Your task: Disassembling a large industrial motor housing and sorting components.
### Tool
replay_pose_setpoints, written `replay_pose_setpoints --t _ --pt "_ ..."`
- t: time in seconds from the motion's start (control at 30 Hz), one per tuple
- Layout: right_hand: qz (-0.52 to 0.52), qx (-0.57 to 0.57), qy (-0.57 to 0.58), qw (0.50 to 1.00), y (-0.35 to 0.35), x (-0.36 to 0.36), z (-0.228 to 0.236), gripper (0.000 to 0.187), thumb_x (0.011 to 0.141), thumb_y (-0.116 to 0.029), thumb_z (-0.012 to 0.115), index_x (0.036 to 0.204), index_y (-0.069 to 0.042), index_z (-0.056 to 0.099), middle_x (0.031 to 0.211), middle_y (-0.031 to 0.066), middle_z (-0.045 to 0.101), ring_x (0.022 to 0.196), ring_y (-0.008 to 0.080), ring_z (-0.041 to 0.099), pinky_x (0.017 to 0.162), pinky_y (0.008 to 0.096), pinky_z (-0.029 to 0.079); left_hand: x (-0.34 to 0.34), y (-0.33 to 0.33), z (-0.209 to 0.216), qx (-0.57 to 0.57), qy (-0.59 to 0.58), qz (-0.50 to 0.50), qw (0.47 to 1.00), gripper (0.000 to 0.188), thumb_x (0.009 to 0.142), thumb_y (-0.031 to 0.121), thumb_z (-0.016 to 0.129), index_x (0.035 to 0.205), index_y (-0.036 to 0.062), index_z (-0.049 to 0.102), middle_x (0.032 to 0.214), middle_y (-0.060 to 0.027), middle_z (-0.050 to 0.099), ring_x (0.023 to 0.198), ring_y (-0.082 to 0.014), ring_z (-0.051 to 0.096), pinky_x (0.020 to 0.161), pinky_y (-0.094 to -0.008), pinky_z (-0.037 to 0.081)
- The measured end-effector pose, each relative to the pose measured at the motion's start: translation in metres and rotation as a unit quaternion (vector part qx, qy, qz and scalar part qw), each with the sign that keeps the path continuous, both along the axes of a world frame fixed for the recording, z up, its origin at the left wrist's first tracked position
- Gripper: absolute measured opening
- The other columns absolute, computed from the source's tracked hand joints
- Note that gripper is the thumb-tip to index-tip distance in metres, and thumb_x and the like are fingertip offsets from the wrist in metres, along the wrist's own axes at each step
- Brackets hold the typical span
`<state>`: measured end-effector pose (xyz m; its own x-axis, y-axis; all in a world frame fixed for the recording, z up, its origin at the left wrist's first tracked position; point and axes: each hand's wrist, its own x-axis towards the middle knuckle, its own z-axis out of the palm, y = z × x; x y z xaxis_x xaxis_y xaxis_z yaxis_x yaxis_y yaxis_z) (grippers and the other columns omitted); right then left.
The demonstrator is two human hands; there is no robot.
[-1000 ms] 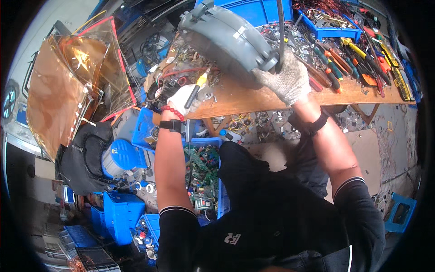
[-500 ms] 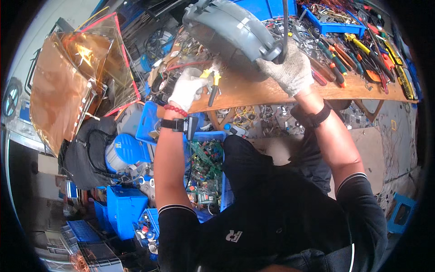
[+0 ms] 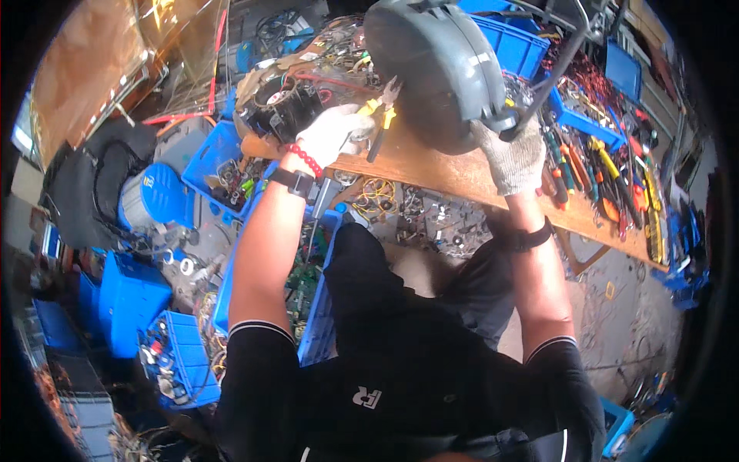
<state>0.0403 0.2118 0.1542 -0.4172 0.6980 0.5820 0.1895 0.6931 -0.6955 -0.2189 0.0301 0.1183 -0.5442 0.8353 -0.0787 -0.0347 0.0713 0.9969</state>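
A: Where's the left hand (image 3: pixel 332 132)?
B: Upper centre of the frame, its gloved fingers closed around the pliers (image 3: pixel 389 117) (yellow and black handles), whose tip is just beside the grey housing (image 3: pixel 440 81).
A: And the right hand (image 3: pixel 514 160)?
B: Right of centre, pinching the housing's lower edge; some fingertips are hidden. The housing sits tilted over the bench (image 3: pixel 431 168), at top centre.
A: Other tools?
B: A row, upper right (mostly bright-handled).
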Motion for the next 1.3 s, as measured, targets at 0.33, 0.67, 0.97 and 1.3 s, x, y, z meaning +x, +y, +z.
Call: replay_pose_setpoints --t 0.33,0.67,0.97,1.3 --pt "-0.016 0.012 0.005 1.000 0.004 0.001 -0.006 0.064 0.067 -0.044 0.089 0.109 -0.004 0.061 0.089 0.0105 0.071 0.079 0.0203 0.070 0.074 0.0342 0.057 -0.015 -0.002 -0.005 -0.065 -0.027 -0.055 0.996 0.024 0.092 0.019 0.067 0.112 0.0062 0.064 0.083 0.0012 0.067 0.071 -0.0061 0.061 0.058 -0.0212 0.047" --pt "0.004 -0.031 0.013 0.999 0.000 0.004 0.001 0.056 0.069 -0.038 0.089 0.107 -0.004 0.064 0.083 0.0060 0.070 0.077 0.0177 0.068 0.076 0.0332 0.054 0.000 0.001 0.018 -0.101 0.064 -0.052 0.991 0.029 0.091 0.018 0.066 0.117 0.0042 0.061 0.094 -0.0034 0.069 0.074 -0.0076 0.061 0.064 -0.0234 0.050" --pt "-0.001 -0.027 0.014 1.000 0.002 0.002 0.001 0.056 0.067 -0.039 0.089 0.103 -0.004 0.065 0.084 0.0075 0.070 0.076 0.0173 0.067 0.073 0.0330 0.054 -0.006 -0.001 0.014 -0.043 0.054 -0.119 0.991 0.040 0.087 0.011 0.057 0.125 -0.0024 0.054 0.099 -0.0090 0.068 0.074 -0.0092 0.061 0.064 -0.0222 0.050" --pt "0.032 -0.050 -0.014 0.998 0.004 0.001 -0.004 0.063 0.066 -0.044 0.088 0.108 -0.006 0.061 0.082 0.0074 0.070 0.075 0.0196 0.069 0.071 0.0340 0.055 0.024 0.010 0.019 -0.030 -0.024 -0.079 0.996 0.045 0.087 0.003 0.056 0.132 0.0000 0.050 0.116 -0.0132 0.063 0.101 -0.0280 0.069 0.081 -0.0352 0.060"
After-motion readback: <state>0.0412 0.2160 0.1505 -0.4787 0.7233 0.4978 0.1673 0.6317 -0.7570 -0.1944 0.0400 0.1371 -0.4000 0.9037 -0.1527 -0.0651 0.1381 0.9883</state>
